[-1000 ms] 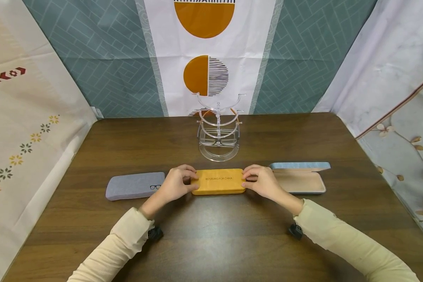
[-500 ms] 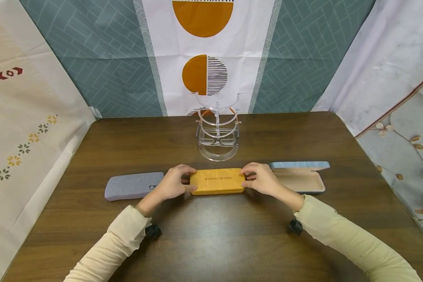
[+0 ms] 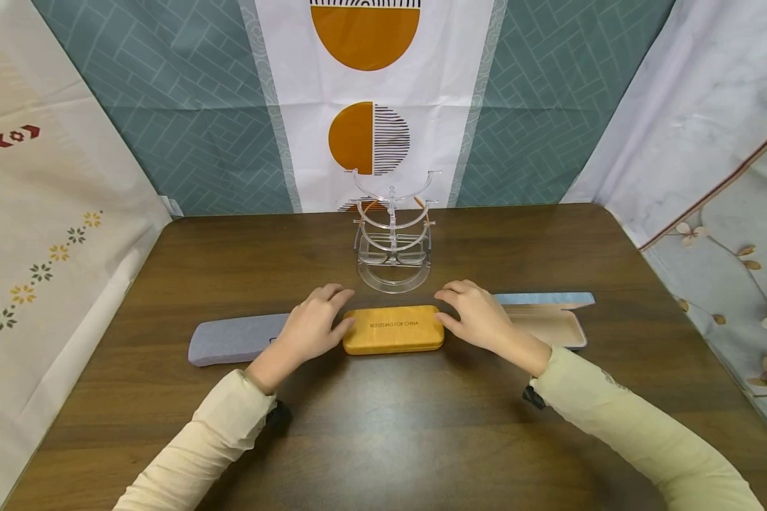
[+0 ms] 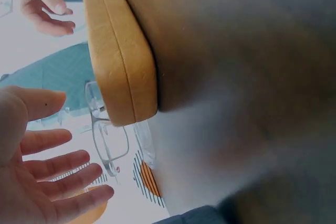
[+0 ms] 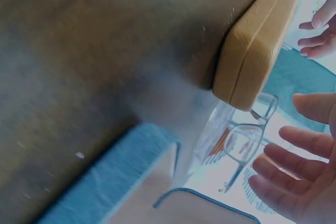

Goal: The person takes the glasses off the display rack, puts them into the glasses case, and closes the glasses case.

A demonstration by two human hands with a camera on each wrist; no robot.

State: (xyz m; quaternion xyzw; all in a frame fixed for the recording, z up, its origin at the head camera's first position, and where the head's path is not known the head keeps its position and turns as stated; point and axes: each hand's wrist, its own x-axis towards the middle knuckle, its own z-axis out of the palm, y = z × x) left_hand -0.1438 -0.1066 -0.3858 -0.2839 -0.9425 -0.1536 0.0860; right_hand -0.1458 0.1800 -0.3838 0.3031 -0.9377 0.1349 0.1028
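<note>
A closed yellow glasses case (image 3: 393, 330) with dark lettering on its lid lies on the table between the two hands. My left hand (image 3: 313, 323) is at its left end, fingers loosely spread and holding nothing. On the other side my right hand (image 3: 476, 316) hovers by the right end, its fingers relaxed too. Both wrist views show a gap between the palm and the case's seamed side. A grey glasses case (image 3: 233, 341), closed, lies left of the yellow one, partly covered by the left hand. Behind the right hand is a light-blue glasses case (image 3: 550, 326), its lid up and its beige lining showing.
Behind the yellow case stands a clear acrylic tiered glasses rack (image 3: 393, 287). A pair of glasses with a thin frame (image 4: 94, 135) sits on it. Patterned cloths hang behind the wooden table (image 3: 383, 440) and along both sides.
Both hands have let go of the yellow glasses case's ends; their fingers have lifted and spread slightly. The case has stayed in place.
</note>
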